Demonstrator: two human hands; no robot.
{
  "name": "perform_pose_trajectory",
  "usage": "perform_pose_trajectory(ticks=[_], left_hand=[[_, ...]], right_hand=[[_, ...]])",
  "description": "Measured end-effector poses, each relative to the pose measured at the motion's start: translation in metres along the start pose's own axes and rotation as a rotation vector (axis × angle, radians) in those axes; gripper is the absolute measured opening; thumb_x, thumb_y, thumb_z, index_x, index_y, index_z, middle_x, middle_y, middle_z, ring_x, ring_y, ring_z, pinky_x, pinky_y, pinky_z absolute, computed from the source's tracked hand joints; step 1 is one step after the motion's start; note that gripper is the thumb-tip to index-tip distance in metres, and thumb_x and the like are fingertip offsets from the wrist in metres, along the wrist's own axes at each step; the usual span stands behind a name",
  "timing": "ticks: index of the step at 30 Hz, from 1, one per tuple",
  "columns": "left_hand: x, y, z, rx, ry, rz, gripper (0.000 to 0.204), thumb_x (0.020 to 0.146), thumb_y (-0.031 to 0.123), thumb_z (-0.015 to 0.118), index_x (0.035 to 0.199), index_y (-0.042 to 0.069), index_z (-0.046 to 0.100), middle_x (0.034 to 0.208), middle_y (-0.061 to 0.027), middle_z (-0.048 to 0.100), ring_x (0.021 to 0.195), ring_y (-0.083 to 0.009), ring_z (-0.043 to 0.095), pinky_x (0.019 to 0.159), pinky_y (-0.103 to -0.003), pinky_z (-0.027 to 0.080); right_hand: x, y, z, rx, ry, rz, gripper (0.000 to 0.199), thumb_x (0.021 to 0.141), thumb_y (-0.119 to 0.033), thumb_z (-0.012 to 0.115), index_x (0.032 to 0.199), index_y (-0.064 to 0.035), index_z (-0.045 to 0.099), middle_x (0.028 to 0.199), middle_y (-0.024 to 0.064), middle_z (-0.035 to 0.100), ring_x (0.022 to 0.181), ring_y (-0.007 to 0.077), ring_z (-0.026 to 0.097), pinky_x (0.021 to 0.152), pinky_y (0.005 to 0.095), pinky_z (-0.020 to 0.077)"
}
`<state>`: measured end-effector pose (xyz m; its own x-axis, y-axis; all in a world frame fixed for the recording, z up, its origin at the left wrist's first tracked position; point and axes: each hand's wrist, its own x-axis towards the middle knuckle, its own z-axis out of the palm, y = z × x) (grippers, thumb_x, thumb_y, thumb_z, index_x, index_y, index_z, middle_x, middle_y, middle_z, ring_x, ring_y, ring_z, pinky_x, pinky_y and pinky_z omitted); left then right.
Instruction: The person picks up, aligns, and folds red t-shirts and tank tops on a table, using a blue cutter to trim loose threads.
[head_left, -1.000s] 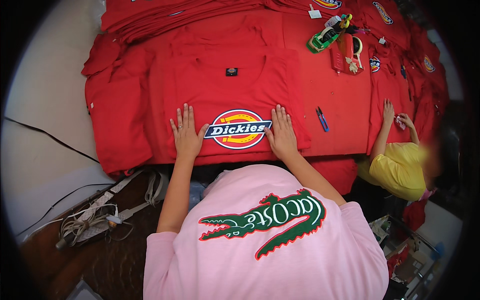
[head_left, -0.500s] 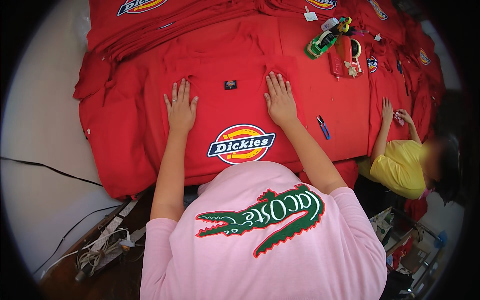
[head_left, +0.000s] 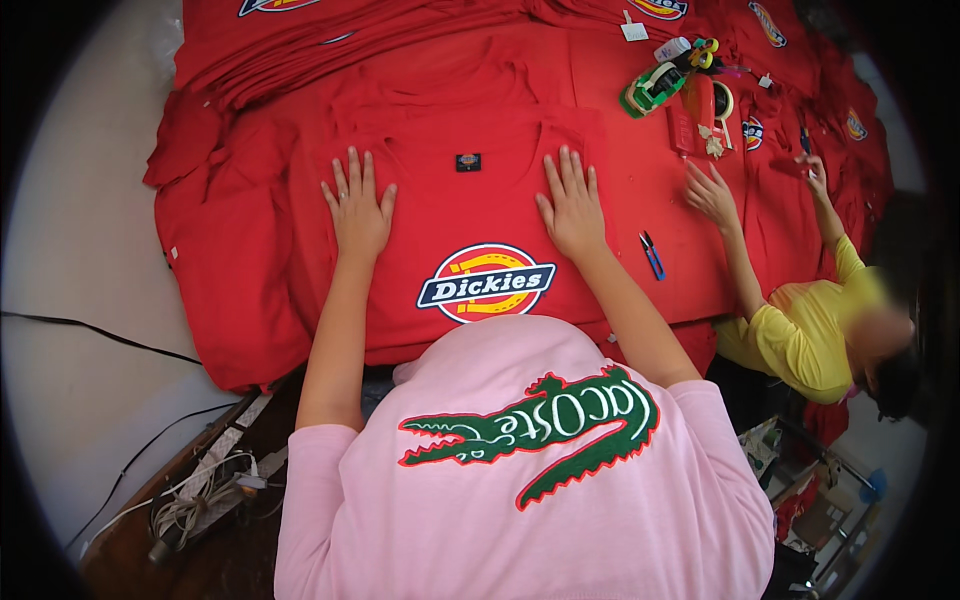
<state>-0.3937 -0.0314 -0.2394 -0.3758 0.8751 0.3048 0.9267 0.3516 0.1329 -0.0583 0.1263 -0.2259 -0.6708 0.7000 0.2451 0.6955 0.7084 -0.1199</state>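
At the bottom of the frame a person in a pink shirt (head_left: 560, 500) with a green crocodile picture on it leans over the bench. At the lower left, under the bench edge, lies a bundle of grey cables (head_left: 195, 500).

Just above the pink shirt, in the middle of the frame, a red shirt (head_left: 470, 215) lies flat on the bench. It has a round badge (head_left: 486, 283) in blue, yellow and white near its lower edge, and a small dark label (head_left: 468, 161) at its neck. The left hand (head_left: 357, 205) lies flat on the red shirt, left of the badge, with its fingers spread apart and holding nothing. The right hand (head_left: 571, 205) lies flat on the same shirt, right of the badge, fingers also open and pressed on the cloth.

To the right of the right hand, a small blue thread snipper (head_left: 652, 255) lies on the red cloth. Farther right, another person in a yellow top (head_left: 800, 335) reaches onto the bench, with one hand (head_left: 710, 193) flat on the cloth and the other hand (head_left: 815, 172) farther right.

At the top right sits a green tape holder (head_left: 652, 88) beside a red tool (head_left: 697, 110). Along the top of the frame lie more red shirts (head_left: 330, 45) in a pile.
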Motion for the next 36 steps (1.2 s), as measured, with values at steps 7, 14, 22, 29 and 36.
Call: perform_pose_trajectory(ticks=[7,14,22,29,36], left_hand=[[-0.153,0.022,-0.063,0.012,-0.238,-0.107,0.07,0.104,0.038,0.057,0.163,0.007,0.033,0.173,-0.0144,0.023,0.159,-0.0373,0.02,0.127,-0.061,0.012],[-0.251,0.036,-0.104,-0.294,-0.001,-0.601,0.056,0.095,0.028,0.074,0.142,0.004,0.056,0.139,-0.0173,0.056,0.127,-0.0322,0.053,0.111,-0.049,0.037],[-0.247,-0.001,-0.088,-0.568,-0.07,-0.839,0.03,0.091,0.022,0.079,0.1,-0.002,0.063,0.087,-0.0143,0.066,0.077,-0.0234,0.066,0.074,-0.038,0.054],[-0.2,-0.008,-0.165,-1.224,-0.37,-0.983,0.013,0.098,0.017,0.071,0.095,0.012,0.059,0.088,-0.0006,0.07,0.082,-0.0137,0.074,0.071,-0.027,0.051],[-0.219,-0.022,-0.101,-1.072,-0.562,-0.843,0.023,0.09,0.015,0.078,0.109,0.005,0.068,0.089,-0.0036,0.073,0.073,-0.0122,0.068,0.066,-0.029,0.05]], right_hand=[[-0.138,0.014,-0.043,0.061,-0.177,0.018,0.066,0.102,-0.03,0.06,0.161,-0.0084,0.038,0.169,0.0162,0.031,0.157,0.0323,0.027,0.128,0.0522,0.018],[-0.207,0.026,-0.074,0.254,0.128,0.455,0.048,0.092,-0.024,0.077,0.133,-0.0046,0.06,0.113,0.0128,0.068,0.106,0.03,0.065,0.097,0.0453,0.0489],[-0.201,0.069,-0.078,1.005,-0.542,0.938,0.021,0.093,-0.02,0.079,0.095,-0.0049,0.065,0.072,0.0002,0.065,0.062,0.0118,0.062,0.06,0.0309,0.0518],[-0.16,0.092,-0.18,1.289,-0.646,0.972,0.021,0.1,-0.031,0.067,0.094,-0.0109,0.065,0.089,0.0071,0.075,0.076,0.0164,0.073,0.069,0.0327,0.0568],[-0.158,0.063,-0.117,0.799,-0.853,0.96,0.039,0.098,-0.041,0.072,0.106,-0.0049,0.061,0.082,0.0088,0.072,0.065,0.0187,0.071,0.051,0.0351,0.0584]])
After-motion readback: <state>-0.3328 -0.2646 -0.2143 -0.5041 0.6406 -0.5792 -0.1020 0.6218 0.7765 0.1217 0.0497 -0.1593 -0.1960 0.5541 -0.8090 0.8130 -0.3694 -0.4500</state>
